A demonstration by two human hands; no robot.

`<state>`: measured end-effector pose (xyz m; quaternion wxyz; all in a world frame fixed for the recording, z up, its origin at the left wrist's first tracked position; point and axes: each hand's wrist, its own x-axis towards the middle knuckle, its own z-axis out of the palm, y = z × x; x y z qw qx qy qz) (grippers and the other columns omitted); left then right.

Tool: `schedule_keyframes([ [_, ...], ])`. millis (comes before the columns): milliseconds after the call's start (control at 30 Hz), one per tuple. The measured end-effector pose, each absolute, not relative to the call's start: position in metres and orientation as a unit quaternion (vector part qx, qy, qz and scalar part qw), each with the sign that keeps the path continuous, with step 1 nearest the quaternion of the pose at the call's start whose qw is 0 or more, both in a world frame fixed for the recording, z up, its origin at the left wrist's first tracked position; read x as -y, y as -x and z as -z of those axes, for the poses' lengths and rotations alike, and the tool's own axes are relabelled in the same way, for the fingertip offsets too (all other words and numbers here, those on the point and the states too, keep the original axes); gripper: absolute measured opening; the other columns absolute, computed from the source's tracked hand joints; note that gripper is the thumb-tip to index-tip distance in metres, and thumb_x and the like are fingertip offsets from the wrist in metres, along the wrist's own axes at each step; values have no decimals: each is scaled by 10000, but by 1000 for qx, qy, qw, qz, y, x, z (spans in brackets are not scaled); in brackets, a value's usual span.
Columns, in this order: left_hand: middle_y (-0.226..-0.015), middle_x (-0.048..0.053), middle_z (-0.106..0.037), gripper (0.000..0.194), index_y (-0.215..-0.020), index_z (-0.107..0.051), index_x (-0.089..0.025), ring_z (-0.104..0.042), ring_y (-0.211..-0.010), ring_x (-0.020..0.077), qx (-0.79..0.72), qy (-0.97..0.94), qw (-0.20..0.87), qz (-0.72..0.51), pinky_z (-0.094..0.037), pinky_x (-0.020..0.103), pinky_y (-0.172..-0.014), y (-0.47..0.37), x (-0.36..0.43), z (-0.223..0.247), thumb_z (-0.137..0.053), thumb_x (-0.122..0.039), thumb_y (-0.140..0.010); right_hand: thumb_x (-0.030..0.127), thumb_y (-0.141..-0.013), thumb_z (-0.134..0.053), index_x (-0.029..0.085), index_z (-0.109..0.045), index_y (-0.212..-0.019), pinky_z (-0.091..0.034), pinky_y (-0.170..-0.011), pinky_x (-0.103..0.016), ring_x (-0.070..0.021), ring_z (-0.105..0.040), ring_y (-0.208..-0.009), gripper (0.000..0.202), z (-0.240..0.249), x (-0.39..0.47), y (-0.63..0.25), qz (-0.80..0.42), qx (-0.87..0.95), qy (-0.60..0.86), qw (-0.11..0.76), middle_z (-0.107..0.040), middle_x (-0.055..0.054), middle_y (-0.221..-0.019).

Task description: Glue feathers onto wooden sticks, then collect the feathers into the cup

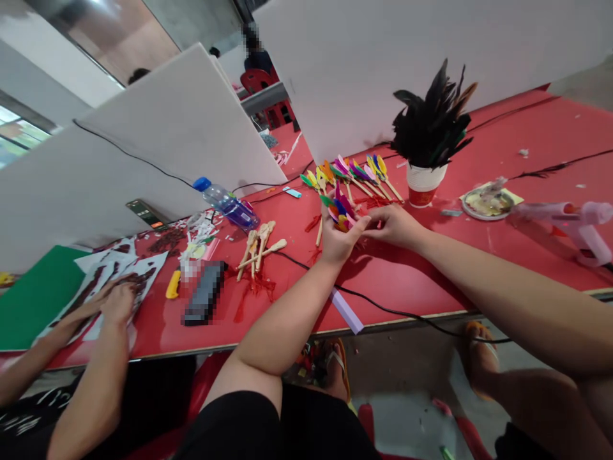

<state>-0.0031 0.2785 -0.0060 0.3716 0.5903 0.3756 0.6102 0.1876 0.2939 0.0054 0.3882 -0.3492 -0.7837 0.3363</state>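
My left hand (336, 241) is closed around a bunch of small coloured feathers (341, 207) in green, purple, orange and pink. My right hand (396, 227) meets it from the right, fingers pinched together by the left thumb; what they hold is hidden. A thin wooden stick (318, 234) shows left of my left hand; I cannot tell whether it joins the feathers. Just beyond lie several feather-topped sticks (378, 182) with red tassels (376, 202). Several bare wooden sticks (261, 246) with red threads are heaped to the left.
A cup (424, 185) of black feathers (433, 121) stands behind my right hand. Further right are a glue-smeared dish (489, 203) and a pink glue gun (582, 223). A bottle (230, 207) leans at left. A co-worker's hands (117, 300) work over paper. A black cable (383, 303) crosses the front.
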Motion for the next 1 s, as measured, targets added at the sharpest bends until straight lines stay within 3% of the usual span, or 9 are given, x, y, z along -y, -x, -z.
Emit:
schedule_keyframes([
  [267,-877,25,-717,614,-934,-659,-202,-694,-778,169,-418,-602,372,-569,-601,311,-777,8,-282,6,-1013,-658,-726,411,-825,-816,199,-834,-798,-406,-621,-304,-164,-563,-582,214,1,-300,-190,-328,792,361,368,-703,-10,-622],
  [333,-902,32,-725,616,-953,-666,-205,-709,-823,182,-416,-602,367,-575,-609,318,-805,9,-282,4,-1012,-660,-725,436,-833,-814,199,-843,-825,-404,-620,-298,-160,-559,-586,239,1,-300,-191,-333,795,357,360,-704,-8,-633],
  [467,-1084,66,-752,725,-1198,-691,-222,-740,-962,199,-371,-613,368,-592,-628,339,-914,9,-281,-1,-1014,-663,-722,474,-857,-794,199,-833,-845,-401,-623,-288,-154,-555,-595,278,-2,-299,-192,-340,801,352,346,-710,-8,-663],
  [567,-1015,50,-743,749,-1251,-702,-216,-730,-894,192,-347,-641,395,-559,-634,346,-886,8,-281,-2,-1017,-655,-733,424,-847,-751,199,-765,-769,-390,-634,-279,-144,-537,-610,238,-4,-298,-191,-327,801,349,360,-689,-1,-663],
  [733,-943,47,-757,575,-1123,-750,-191,-747,-888,207,-349,-677,377,-527,-627,348,-867,9,-285,2,-972,-625,-818,323,-797,-700,196,-755,-789,-366,-620,-270,-137,-517,-602,139,-6,-295,-192,-335,801,357,345,-639,26,-625],
  [867,-890,26,-727,504,-1125,-770,-197,-716,-836,191,-349,-690,354,-526,-599,337,-833,12,-288,3,-892,-635,-908,288,-781,-698,194,-801,-848,-388,-623,-276,-148,-567,-601,155,-6,-295,-192,-349,800,358,331,-707,11,-663],
  [1000,-1002,80,-760,510,-999,-758,-194,-748,-956,220,-338,-707,317,-534,-606,360,-927,10,-287,-2,-821,-698,-954,284,-780,-719,194,-805,-803,-404,-632,-278,-150,-591,-603,127,-2,-297,-190,-333,783,383,360,-709,6,-637],
])
